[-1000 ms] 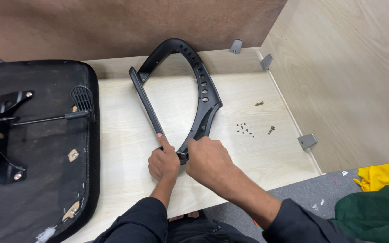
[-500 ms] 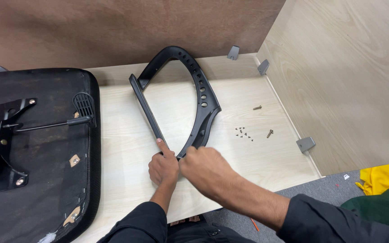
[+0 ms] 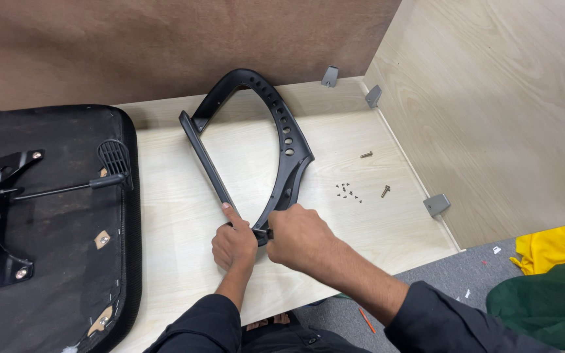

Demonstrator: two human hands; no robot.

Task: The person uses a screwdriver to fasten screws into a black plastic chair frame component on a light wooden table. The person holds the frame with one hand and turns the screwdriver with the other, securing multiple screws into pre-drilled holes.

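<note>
A black curved plastic chair frame lies on the light wooden tabletop, its narrow end pointing toward me. My left hand grips that near end, the index finger stretched along the straight bar. My right hand is closed around a small tool whose tip meets the frame's near end, right beside the left hand. The tool is mostly hidden inside the fist.
An upturned black seat base with a metal mechanism and lever fills the table's left side. Several small screws and two bolts lie right of the frame. Wooden walls stand behind and right; yellow and green cloth lies on the floor.
Both hands stay at the frame's near end. My right hand has shifted a little over the joint, and the view has moved slightly.
</note>
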